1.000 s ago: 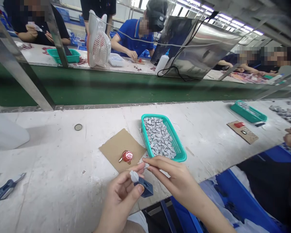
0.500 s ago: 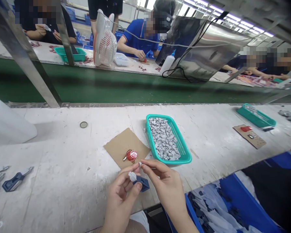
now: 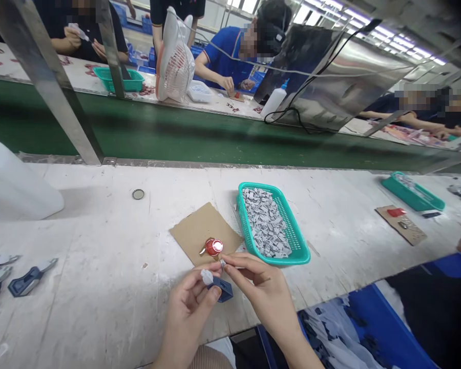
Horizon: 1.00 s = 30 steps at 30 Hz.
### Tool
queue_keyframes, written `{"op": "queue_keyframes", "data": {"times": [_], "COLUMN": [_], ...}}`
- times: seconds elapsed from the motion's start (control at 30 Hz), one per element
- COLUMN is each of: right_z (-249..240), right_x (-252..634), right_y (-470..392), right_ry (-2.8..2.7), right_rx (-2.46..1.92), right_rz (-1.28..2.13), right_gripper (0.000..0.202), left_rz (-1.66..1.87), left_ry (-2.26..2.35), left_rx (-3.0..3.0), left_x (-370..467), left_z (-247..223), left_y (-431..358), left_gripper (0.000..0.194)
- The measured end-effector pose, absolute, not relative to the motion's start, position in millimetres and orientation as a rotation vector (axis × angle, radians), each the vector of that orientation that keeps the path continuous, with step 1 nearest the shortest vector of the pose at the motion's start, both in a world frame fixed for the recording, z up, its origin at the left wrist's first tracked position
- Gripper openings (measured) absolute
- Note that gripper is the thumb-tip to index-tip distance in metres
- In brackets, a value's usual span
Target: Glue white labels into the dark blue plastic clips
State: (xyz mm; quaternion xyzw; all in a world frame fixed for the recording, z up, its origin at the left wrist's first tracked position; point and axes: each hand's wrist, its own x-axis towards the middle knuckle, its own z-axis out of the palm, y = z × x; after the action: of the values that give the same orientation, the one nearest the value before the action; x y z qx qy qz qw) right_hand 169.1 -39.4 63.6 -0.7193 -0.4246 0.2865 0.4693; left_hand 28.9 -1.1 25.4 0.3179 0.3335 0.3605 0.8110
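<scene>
1. left hand (image 3: 190,302) gripping here: thumb and fingers closed around a dark blue part (image 3: 223,292), just over the near edge of the bench.
2. that part lies aslant, long axis running from its pale tip (image 3: 206,277), up and to the left, down to its dark end, which points right and toward the wearer.
3. and the right hand (image 3: 267,289)! fingertips pinching a small grey piece (image 3: 223,263), just beyond the blue part, right at the left index fingertip; whether that finger grips it too, i can't tell.
4. so the left hand is nearer the blue part, its raised fingers partly between part and piece.
5. just past the fingertips: cardboard (image 3: 200,220) with a glossy red blob (image 3: 214,247).
6. beyond the right hand, a green basket (image 3: 306,253) full of grey pieces (image 3: 267,223).
7. far left, similar blue-and-grey parts (image 3: 30,279), well apart.
</scene>
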Motion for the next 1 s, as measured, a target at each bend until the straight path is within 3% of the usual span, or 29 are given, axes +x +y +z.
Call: {"op": "queue_keyframes", "data": {"times": [0.23, 0.57, 1.0], "right_z": [62, 63, 60], "right_x": [188, 194, 201], "right_y": [-19, -5, -10], "right_ry": [-1.426, -1.965, -1.829], "right_rx": [-1.94, -1.982, -1.977], "right_rz": [0.359, 0.185, 0.228], "right_gripper": [0.015, 0.018, 0.02], "left_rz": [0.747, 0.752, 0.719], "left_ry": [0.775, 0.799, 0.846], "left_rx": [0.7, 0.676, 0.713], "left_x": [16, 5, 3], "left_z": [11, 6, 7], "left_y": [7, 11, 10], "left_gripper": [0.024, 0.024, 0.025]}}
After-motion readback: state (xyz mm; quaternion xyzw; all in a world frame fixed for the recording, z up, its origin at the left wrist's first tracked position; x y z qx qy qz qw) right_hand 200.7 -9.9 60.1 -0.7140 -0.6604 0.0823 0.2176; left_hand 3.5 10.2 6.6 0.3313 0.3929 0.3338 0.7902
